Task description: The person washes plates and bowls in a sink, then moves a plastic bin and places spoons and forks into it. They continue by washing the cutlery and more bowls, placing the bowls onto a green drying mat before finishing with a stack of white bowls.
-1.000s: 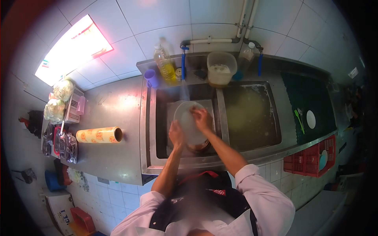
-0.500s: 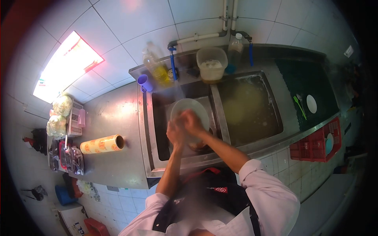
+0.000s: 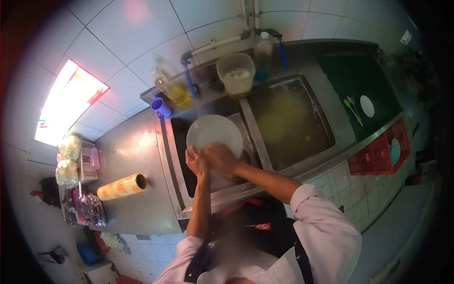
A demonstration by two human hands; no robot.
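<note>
Over the left basin of the stainless steel double sink (image 3: pixel 166 156), the left hand (image 3: pixel 196 161) and right hand (image 3: pixel 221 158) both grip the near rim of a round white plate (image 3: pixel 213 133). Water apparently falls from the blue-handled tap (image 3: pixel 188 78) behind; beyond stand a purple plastic cup (image 3: pixel 161 107) and a yellow-liquid bottle (image 3: pixel 169 89).

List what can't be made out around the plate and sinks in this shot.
Head view only:
- Lower rim of the plate: covered by the left hand and right hand.
- Left basin floor: hidden by plate and hands.
- Right basin bottom: murky water.
- Bottle label: blurred.
</note>
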